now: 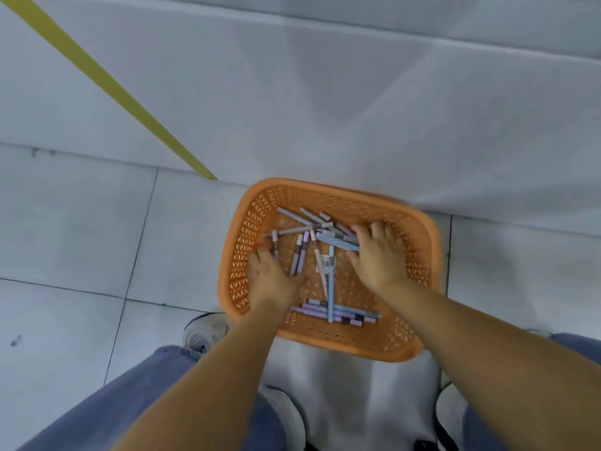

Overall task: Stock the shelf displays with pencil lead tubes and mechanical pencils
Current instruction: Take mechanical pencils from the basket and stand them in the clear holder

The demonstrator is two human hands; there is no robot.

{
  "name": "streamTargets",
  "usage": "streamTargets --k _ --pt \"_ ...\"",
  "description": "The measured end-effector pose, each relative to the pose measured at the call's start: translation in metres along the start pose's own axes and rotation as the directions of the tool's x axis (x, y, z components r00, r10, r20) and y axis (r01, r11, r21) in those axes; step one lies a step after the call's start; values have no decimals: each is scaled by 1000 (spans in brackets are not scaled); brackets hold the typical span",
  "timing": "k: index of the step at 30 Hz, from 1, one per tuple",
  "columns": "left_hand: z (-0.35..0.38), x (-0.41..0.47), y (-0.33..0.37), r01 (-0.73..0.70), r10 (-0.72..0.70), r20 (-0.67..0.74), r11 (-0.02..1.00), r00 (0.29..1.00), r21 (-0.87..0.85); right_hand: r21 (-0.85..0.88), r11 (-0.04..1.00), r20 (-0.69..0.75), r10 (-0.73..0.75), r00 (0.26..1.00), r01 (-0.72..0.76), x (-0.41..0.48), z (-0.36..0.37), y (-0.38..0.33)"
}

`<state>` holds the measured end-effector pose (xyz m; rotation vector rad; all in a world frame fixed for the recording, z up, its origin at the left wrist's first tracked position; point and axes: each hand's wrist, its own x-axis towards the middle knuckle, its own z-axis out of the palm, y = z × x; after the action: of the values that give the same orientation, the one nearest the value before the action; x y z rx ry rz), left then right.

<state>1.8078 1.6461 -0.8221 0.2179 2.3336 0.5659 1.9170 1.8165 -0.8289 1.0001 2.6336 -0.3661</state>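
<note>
- Grey floor tiles [71,229] with thin dark joints.
- A yellow stripe [107,83] running diagonally across a pale raised surface [325,92], possibly a step.
- 1 grey shoe [206,332], blurred, on the tiles.
- Blue trousers [130,395], 2 legs showing along the bottom edge.

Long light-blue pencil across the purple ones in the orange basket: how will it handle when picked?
Long light-blue pencil: probably stiff and light, being slim. Round-looking barrel, so likely rolls if nudged. It rests across purple pencils, so lifting may shift them.
</note>
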Motion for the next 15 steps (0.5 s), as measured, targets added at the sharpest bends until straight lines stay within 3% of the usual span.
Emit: streamTargets --k 4,8,15 --pt "4 2 4 12 -12 -27 1000 1000 6 83 996 80 -41 996 35 3 -2 3" --pt "1 5 0 -14 14 -15 1000 1000 -9 122 992 223 11 975 -39 1 5 2" --pt "-1 7 -3 -42 42 12 999 999 -34 181 982 273 7 962 -59 -7 2 2"
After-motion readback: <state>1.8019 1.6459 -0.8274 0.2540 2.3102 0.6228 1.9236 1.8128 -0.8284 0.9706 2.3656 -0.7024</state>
